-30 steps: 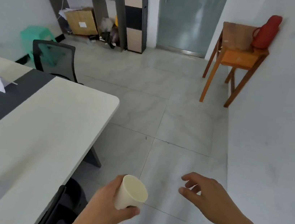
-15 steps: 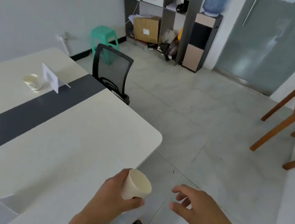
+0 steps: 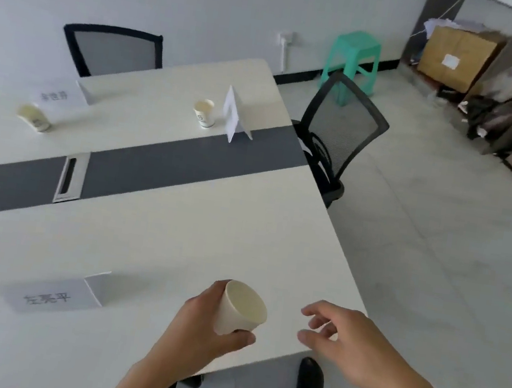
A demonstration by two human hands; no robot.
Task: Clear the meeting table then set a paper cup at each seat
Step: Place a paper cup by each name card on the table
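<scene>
This is an office meeting room. A long white counter (image 3: 178, 222) has a dark strip with a cable slot (image 3: 70, 177), folded name cards (image 3: 51, 295) at the seats and mesh office chairs (image 3: 339, 130) at its edges. A cardboard box (image 3: 456, 56) sits on shelving in the far corner.

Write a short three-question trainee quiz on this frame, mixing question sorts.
1. True or false: the left hand holds a paper cup in its grip.
2. How many paper cups already stand on the meeting table?
3. Multiple choice: the right hand is A) holding a cup, B) open and empty, C) resting on a name card.

Key
1. True.
2. Two: one beside the upright name card at the far right end, one beside the far name card at left.
3. B. Its fingers are spread just past the table's near corner, touching nothing.
</scene>
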